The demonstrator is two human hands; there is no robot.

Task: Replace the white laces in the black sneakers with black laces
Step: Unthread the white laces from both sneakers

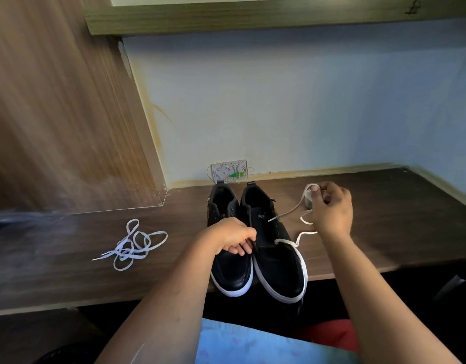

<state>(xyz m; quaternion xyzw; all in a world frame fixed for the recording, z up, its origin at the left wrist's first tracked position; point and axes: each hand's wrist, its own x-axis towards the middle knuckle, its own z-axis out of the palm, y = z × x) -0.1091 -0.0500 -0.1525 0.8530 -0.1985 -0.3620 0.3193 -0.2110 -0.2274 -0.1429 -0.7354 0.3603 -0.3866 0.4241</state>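
**White lace half out of the right shoe**

Nearest the lens are the person's lap in pale blue cloth [253,342] and two bare forearms reaching over it to the shoes. The pair stands side by side on the dark wooden surface [384,219], toes hanging over its near edge, heels toward the wall

The left hand [233,239] lies across the left shoe [230,269], its fingers [242,248] curled down into the gap between the two shoes; they seem to pinch the inner edge of the right shoe [276,261], though which edge exactly cannot be told. The left shoe shows no lace in its eyelets

The right hand [331,208] is raised just right of the right shoe, fingers bent and gripping the white lace [292,210]. The lace loops above the thumb, one tipped end hangs free toward the shoe's tongue, and the rest trails down to the shoe, where it crosses the lowest eyelets near the toe

Well left of the shoes a second white lace [133,245] lies loose in a tangle on the surface. Behind the heels, against the wall, sits a small white wall box [229,171] with thin wires. A small pale object is half hidden behind the right hand
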